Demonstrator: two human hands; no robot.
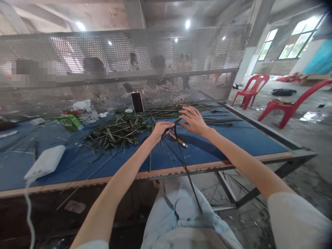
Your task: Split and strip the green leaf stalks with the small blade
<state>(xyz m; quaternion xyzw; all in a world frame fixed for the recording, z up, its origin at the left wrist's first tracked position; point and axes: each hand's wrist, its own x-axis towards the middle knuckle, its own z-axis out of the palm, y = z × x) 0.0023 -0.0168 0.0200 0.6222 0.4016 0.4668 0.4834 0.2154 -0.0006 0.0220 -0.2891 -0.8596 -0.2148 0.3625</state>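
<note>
Leaf strip (181, 148), ctr of frame, trailing to lower ctr, pinched btwn thumb & fingers of L hand (161, 130), prob to keep top end steady; R hand (195, 121) just beside, fingers loosely spread, contact unclear; leaf pile (116, 133) ctr-left, prob for easy reach.

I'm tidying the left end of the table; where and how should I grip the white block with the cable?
I'd take the white block around its middle from above, thumb and fingers on opposite long sides. It lies lengthwise on the table, and the white cable leaves its near end and hangs past the table edge, so that end seems best avoided.
</note>
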